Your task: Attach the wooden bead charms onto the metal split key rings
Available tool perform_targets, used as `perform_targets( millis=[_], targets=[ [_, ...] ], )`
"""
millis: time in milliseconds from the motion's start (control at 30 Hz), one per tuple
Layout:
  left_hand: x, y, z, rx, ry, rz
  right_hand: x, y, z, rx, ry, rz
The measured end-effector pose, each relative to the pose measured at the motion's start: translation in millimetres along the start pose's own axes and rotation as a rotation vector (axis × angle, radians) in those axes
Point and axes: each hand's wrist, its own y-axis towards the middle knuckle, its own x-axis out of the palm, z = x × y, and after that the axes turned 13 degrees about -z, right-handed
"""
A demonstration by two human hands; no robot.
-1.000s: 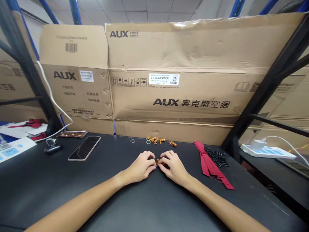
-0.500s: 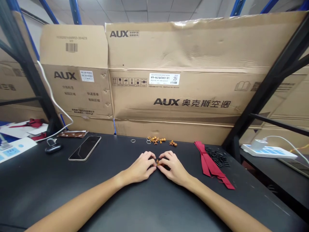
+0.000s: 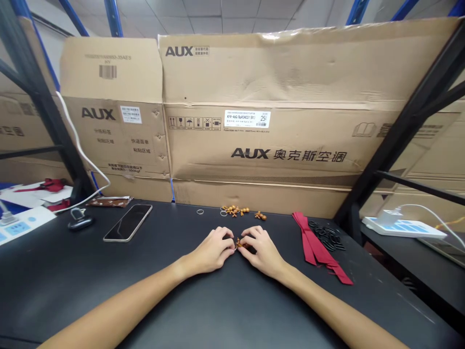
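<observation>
Over the middle of the black table (image 3: 181,310), my left hand (image 3: 213,248) and my right hand (image 3: 263,249) face each other with bent fingers. The right thumb and fingers pinch a small brown-gold beaded charm (image 3: 239,243), its lower part mostly covered by them. Left fingertips close on the edge of a thin metal ring (image 3: 235,248) beside the charm; whether the two are joined is too small to see. Beyond my hands lie more beaded charms (image 3: 236,210), a separate small group of beads (image 3: 260,215) and a loose ring (image 3: 200,212).
Red ribbon strips (image 3: 316,247) and black clasps (image 3: 329,236) lie at the right. A phone (image 3: 128,223), a black earphone case (image 3: 80,223) and a brown wrapper (image 3: 109,201) lie at the left. Cardboard (image 3: 261,145) walls the back; power strips (image 3: 403,228) stand at both sides.
Both hands stay in nearly the same place. The fingertips have shifted slightly, and a little more of the brown charm shows between them.
</observation>
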Motion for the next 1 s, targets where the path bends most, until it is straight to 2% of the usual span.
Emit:
perform_targets(
  millis=[400, 667, 733, 867, 1000],
  targets=[
    [-1.2, 0, -2, 0.022, 0.011, -0.027, 0, 0, 1, 0.021, 0.040, -0.015],
    [-3.2, 1, -11, -0.155, 0.180, 0.083, 0, 1, 5, 0.072, -0.019, 0.083],
    [-2.9, 2, -12, -0.175, 0.216, 0.087, -1, 1, 4, 0.049, -0.009, 0.032],
    [-1.1, 1, -12, -0.128, 0.235, -0.006, -1, 0, 2, -0.022, 0.011, -0.151],
    [-3.1, -1, -18, -0.141, 0.227, -0.060, 0, 0, 10, 0.075, 0.017, -0.261]
  ],
)
